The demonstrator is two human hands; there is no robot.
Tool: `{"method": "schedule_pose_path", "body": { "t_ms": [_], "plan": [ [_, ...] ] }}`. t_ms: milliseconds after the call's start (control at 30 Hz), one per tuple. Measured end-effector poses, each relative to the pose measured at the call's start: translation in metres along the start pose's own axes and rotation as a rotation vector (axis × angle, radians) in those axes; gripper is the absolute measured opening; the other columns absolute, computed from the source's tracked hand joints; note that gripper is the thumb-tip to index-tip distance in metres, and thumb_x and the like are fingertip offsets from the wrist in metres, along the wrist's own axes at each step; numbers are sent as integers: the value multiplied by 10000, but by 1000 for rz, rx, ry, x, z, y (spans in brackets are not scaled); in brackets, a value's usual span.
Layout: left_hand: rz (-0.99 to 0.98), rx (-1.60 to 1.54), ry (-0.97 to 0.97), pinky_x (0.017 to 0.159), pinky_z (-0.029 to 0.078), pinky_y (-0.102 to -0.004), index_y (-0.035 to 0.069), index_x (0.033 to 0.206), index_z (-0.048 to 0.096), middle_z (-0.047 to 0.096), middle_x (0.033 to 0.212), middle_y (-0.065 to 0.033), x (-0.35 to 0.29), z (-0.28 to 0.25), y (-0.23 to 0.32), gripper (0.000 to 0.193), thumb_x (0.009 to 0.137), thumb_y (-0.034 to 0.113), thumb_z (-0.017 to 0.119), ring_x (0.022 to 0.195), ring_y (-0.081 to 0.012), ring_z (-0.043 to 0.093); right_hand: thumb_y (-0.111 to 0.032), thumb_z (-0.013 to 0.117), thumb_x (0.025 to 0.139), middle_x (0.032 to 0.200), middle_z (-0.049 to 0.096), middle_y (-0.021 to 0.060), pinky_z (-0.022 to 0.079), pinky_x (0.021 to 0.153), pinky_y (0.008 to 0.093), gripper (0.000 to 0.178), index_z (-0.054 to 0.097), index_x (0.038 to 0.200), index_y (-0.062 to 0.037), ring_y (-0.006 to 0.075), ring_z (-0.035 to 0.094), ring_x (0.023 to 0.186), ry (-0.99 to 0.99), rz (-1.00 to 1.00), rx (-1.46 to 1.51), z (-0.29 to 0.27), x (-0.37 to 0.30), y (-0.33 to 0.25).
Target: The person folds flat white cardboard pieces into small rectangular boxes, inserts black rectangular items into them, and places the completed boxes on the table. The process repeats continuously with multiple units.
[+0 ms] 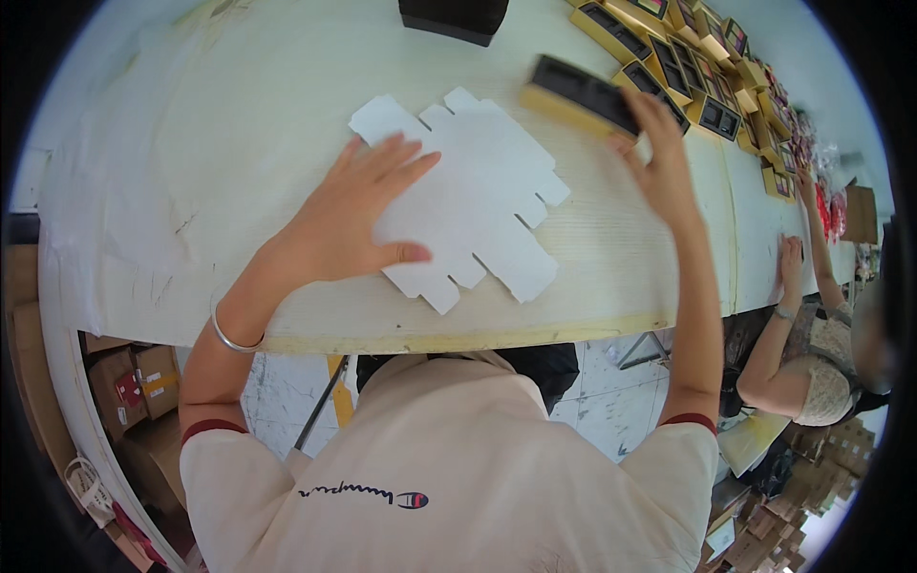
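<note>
A white die-cut cardboard blank (478,181) with slotted flaps lies flat on the table before me. My left hand (349,210) is spread over its left side, fingers and thumb apart, holding nothing; whether the palm presses on the sheet I cannot tell. Off to the right, my right hand (659,158) grips the near right end of a long gold box (581,100) with a black insert. That box is slightly blurred and tilts down toward my hand.
Many gold boxes (683,67) with black inserts crowd the far right of the table (287,320). A black box (454,17) stands at the far edge of view. At the right, a co-worker's hand (791,263) rests on the table. Cardboard cartons (119,387) sit under the left side.
</note>
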State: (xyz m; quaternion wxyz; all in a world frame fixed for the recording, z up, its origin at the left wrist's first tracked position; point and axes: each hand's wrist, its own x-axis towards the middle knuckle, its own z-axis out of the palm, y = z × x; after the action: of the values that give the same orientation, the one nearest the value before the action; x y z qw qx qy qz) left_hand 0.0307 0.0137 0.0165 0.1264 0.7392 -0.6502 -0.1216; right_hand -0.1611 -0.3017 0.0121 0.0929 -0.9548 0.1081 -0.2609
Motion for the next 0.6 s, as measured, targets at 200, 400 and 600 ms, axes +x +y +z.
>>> {"method": "schedule_pose_path", "body": {
  "t_ms": [200, 400, 600],
  "plan": [
    [-66, -16, 16, 1087, 302, -457, 71, 1349, 450, 292, 1475, -205, -31, 6, 37, 918, 588, 432, 814, 1359, -395, 280, -350, 750, 732, 1186, 548, 160, 427, 919, 438, 580, 566, 1182, -33, 345, 519, 1084, -155, -126, 159, -4, -11, -77],
    [-37, -11, 35, 922, 443, -410, 70, 1136, 583, 470, 1317, -147, -33, 5, 47, 621, 619, 327, 813, 1164, -318, 476, -254, 774, 694, 1167, 560, 158, 458, 876, 401, 465, 617, 1060, -13, 333, 535, 1064, -602, -228, 222, -1, -54, -160],
    [-69, -69, 6, 774, 493, -363, 39, 988, 634, 581, 1119, -100, -21, 6, 41, 490, 630, 323, 810, 957, -254, 567, -165, 745, 714, 1142, 583, 137, 455, 896, 390, 347, 633, 996, 5, 314, 533, 1096, -422, -326, 217, 0, -47, -135]
  ]
}}
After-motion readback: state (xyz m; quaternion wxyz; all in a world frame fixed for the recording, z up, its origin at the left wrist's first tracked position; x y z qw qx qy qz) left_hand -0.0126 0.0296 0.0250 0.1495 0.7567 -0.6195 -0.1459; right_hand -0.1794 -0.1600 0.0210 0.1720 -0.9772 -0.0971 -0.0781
